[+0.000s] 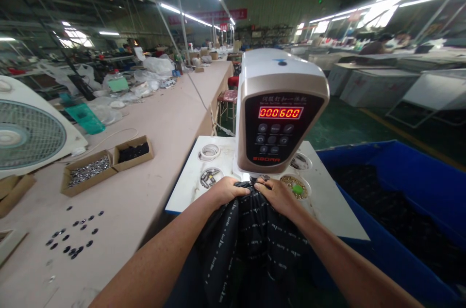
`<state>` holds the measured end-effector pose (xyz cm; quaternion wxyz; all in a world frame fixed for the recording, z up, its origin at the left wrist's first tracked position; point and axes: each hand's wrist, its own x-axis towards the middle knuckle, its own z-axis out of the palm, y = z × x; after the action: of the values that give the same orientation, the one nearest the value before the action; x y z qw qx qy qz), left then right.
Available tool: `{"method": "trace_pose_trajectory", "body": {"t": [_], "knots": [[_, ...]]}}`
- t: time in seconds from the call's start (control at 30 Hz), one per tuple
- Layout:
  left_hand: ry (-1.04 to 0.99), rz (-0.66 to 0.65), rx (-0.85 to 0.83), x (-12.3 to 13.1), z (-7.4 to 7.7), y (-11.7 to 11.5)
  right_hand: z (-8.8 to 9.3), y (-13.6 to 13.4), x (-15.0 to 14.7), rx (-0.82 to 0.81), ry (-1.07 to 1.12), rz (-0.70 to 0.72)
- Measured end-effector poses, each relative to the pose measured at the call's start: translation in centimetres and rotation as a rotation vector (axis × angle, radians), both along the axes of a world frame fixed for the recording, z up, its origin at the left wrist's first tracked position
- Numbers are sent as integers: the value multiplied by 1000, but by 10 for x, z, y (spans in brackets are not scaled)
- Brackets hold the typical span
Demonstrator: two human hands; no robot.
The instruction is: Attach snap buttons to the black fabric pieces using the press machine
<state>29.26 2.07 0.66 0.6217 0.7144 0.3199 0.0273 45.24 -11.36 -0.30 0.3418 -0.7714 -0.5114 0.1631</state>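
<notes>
A black garment (251, 230) with white printed lettering hangs down in front of the button machine (282, 128), whose red display reads 000600. Its upper edge is bunched right under the machine's head. My left hand (231, 190) grips the cloth from the left, thumb on top. From the other side my right hand (276, 191) pinches the cloth, its thumb and fingers close to the machine's working point. What lies between the cloth and the machine there is hidden.
The white machine table (327, 211) has round cups of small parts. Leftward, a long table (145, 186) carries a box of metal snaps (89, 172), a box of black pieces (133, 152), scattered dark buttons, a teal bottle (85, 116) and a fan (29, 126). A blue bin (378, 162) with dark cloth stands right.
</notes>
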Motion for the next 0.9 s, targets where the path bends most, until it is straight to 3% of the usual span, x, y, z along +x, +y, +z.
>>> {"method": "trace_pose_trajectory", "body": {"t": [0.47,0.9], "knots": [[26,60,24,-7,-6,4,11,1,-9,-17,78,-6],[-16,87,-9,-2,-4,-4,1,-1,-2,12,29,-89]]}}
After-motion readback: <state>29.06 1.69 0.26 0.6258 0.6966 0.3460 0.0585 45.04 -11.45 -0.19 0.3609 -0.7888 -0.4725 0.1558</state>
